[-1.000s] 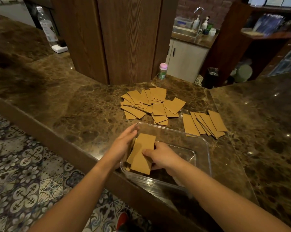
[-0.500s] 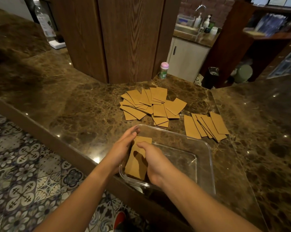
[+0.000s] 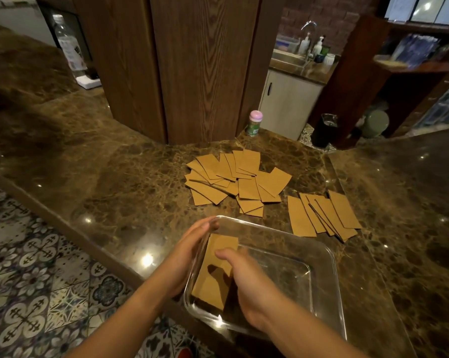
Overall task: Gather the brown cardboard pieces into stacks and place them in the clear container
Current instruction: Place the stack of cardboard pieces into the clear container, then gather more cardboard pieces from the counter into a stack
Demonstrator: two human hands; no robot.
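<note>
The clear container [image 3: 329,275] sits at the counter's near edge. A stack of brown cardboard pieces [image 3: 213,277] lies flat against its left wall. My left hand [image 3: 189,251] rests flat along the outside of that wall, with its fingertips at the rim. My right hand [image 3: 246,282] is inside the container at the stack's right edge, fingers loose, and its shadow falls on the top piece. A large loose pile of cardboard pieces [image 3: 238,182] is spread on the counter behind the container. A smaller fanned group of pieces [image 3: 324,215] lies to the right of that pile.
The brown marble counter [image 3: 114,182] drops off to a tiled floor [image 3: 37,293] on the left. A wooden pillar [image 3: 192,68] stands behind the piles, with a small pink-capped bottle [image 3: 255,123] beside it. A clear bottle [image 3: 69,47] stands far left.
The stack went from tilted in both hands to lying flat in the container's left side. My right hand has eased off its top and my left hand has slid outside the wall.
</note>
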